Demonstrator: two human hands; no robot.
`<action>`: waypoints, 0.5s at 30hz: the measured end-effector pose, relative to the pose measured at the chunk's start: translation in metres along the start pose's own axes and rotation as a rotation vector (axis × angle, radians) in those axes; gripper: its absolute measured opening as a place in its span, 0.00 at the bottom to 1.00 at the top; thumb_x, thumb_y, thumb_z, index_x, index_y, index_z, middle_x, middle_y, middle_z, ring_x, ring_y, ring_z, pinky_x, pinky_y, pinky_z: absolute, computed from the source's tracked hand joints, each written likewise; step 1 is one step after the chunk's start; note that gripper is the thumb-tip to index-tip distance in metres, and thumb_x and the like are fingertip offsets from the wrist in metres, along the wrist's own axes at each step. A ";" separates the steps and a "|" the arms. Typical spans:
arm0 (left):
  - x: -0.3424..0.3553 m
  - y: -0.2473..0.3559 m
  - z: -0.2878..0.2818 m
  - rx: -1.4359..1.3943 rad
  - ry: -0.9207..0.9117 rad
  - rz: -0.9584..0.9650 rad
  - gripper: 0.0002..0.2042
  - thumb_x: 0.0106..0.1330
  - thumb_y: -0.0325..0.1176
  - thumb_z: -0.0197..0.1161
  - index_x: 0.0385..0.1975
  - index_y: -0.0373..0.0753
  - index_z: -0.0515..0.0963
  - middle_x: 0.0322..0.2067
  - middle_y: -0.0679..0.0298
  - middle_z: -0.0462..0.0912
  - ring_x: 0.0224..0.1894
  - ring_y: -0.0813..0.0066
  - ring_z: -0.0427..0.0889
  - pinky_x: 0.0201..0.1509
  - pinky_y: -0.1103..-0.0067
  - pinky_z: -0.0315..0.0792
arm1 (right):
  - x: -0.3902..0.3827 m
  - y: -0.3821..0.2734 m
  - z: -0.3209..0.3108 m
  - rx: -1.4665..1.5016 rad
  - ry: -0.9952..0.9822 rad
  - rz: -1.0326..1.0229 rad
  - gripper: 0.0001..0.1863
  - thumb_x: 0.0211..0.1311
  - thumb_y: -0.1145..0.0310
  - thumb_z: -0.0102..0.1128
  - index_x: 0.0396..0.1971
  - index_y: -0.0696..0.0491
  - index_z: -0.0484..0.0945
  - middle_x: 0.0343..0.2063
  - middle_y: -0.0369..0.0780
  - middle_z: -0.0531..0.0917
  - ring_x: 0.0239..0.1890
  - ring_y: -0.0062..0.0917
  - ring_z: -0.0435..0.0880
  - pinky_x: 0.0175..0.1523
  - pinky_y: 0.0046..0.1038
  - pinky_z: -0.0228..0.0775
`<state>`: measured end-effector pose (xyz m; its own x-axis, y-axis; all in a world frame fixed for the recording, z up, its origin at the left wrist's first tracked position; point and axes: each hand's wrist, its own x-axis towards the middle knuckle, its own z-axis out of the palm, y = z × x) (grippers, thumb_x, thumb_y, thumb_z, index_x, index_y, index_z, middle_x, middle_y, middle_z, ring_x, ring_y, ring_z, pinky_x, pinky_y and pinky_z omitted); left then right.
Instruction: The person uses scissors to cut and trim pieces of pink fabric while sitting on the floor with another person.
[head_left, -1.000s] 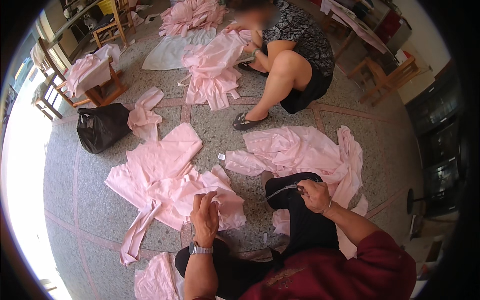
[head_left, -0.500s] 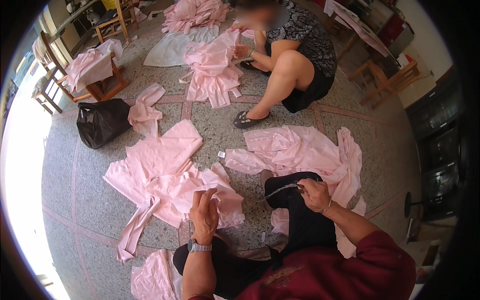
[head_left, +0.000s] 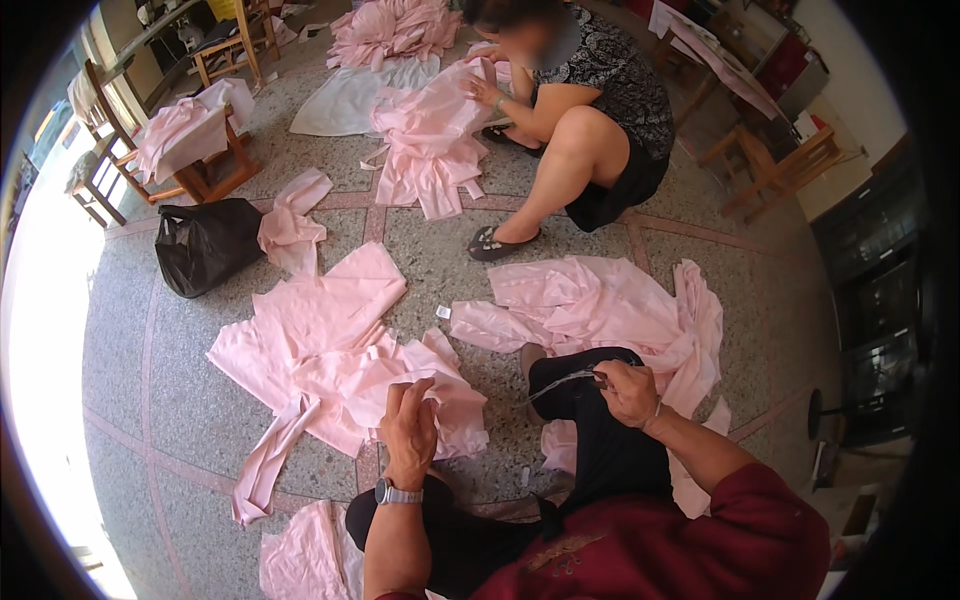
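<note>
My right hand (head_left: 628,396) is closed above my right knee. From its fingers a thin bunch of pale threads (head_left: 565,382) stretches to the left, and a small dark object, too small to name, shows at the fingertips. My left hand (head_left: 408,432), with a watch at the wrist, is held over the near end of a spread pink garment (head_left: 310,340). Its fingers are bent together, and what they hold, if anything, is hidden. A second pink garment (head_left: 600,300) lies crumpled beyond my right knee, with a small white tag (head_left: 443,312) by its left end.
Another person (head_left: 600,110) squats ahead, handling a pink garment (head_left: 430,130). A black plastic bag (head_left: 205,245) stands at the left, near a wooden chair (head_left: 215,170) draped in pink cloth. A pink heap (head_left: 390,32) lies far back. More pink cloth (head_left: 305,555) is beside my left leg.
My hands stay nearly in place. The other person's head and hands have shifted slightly over the pink garment. The whole view has moved a little.
</note>
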<state>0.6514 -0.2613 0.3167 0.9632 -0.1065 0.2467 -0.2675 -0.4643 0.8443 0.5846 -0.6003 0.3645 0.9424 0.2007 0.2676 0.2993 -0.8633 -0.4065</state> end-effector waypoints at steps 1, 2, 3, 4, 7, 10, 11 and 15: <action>0.000 0.002 -0.001 0.004 -0.008 -0.004 0.14 0.59 0.20 0.58 0.45 0.40 0.79 0.36 0.54 0.78 0.33 0.54 0.80 0.33 0.67 0.74 | -0.002 0.000 0.000 -0.001 -0.008 0.008 0.16 0.46 0.81 0.62 0.37 0.55 0.74 0.22 0.39 0.76 0.22 0.32 0.80 0.27 0.30 0.72; 0.000 0.003 -0.001 0.009 -0.017 -0.009 0.14 0.60 0.20 0.58 0.45 0.40 0.79 0.36 0.54 0.78 0.33 0.54 0.80 0.33 0.67 0.74 | -0.006 -0.002 0.000 -0.002 -0.015 0.016 0.16 0.46 0.81 0.62 0.37 0.55 0.74 0.23 0.39 0.77 0.23 0.32 0.80 0.27 0.30 0.72; 0.003 0.003 0.000 0.009 -0.010 0.004 0.14 0.60 0.20 0.58 0.45 0.40 0.79 0.36 0.54 0.78 0.33 0.53 0.80 0.33 0.67 0.74 | -0.003 -0.001 -0.003 -0.016 -0.006 0.010 0.16 0.46 0.80 0.63 0.37 0.55 0.74 0.23 0.39 0.77 0.23 0.32 0.80 0.27 0.30 0.72; 0.001 0.002 0.001 0.012 0.000 0.019 0.14 0.60 0.20 0.58 0.45 0.40 0.79 0.36 0.54 0.78 0.33 0.53 0.80 0.33 0.66 0.74 | -0.004 -0.001 -0.004 -0.008 -0.003 0.019 0.16 0.46 0.80 0.63 0.37 0.55 0.74 0.23 0.39 0.77 0.23 0.32 0.80 0.27 0.31 0.72; 0.001 0.010 -0.001 0.030 -0.022 -0.028 0.14 0.59 0.19 0.55 0.44 0.39 0.79 0.35 0.53 0.78 0.35 0.51 0.81 0.36 0.66 0.74 | -0.003 -0.003 -0.004 -0.007 -0.007 0.012 0.15 0.47 0.79 0.63 0.37 0.54 0.75 0.24 0.39 0.78 0.24 0.32 0.81 0.29 0.30 0.73; -0.001 0.014 0.001 0.052 -0.035 0.007 0.14 0.59 0.21 0.57 0.44 0.41 0.79 0.35 0.53 0.79 0.34 0.50 0.81 0.35 0.64 0.74 | -0.004 -0.006 -0.002 0.040 -0.005 0.002 0.15 0.46 0.79 0.63 0.37 0.54 0.75 0.25 0.38 0.79 0.24 0.31 0.82 0.29 0.29 0.74; -0.001 0.015 0.003 0.053 -0.036 0.024 0.14 0.59 0.21 0.57 0.44 0.41 0.79 0.35 0.54 0.79 0.34 0.50 0.81 0.34 0.64 0.74 | -0.002 -0.008 -0.006 0.029 -0.043 0.019 0.14 0.49 0.78 0.64 0.37 0.54 0.75 0.25 0.38 0.80 0.26 0.32 0.82 0.30 0.29 0.74; -0.014 0.027 0.010 0.087 -0.053 0.098 0.15 0.57 0.21 0.61 0.44 0.41 0.80 0.33 0.55 0.79 0.31 0.53 0.81 0.31 0.66 0.75 | 0.005 -0.039 -0.006 0.446 -0.103 0.293 0.06 0.64 0.76 0.60 0.39 0.60 0.76 0.30 0.43 0.83 0.32 0.28 0.85 0.36 0.25 0.76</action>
<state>0.6309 -0.2810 0.3316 0.9333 -0.2003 0.2981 -0.3591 -0.5238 0.7725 0.5762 -0.5680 0.3867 0.9990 0.0448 0.0092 0.0348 -0.6139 -0.7886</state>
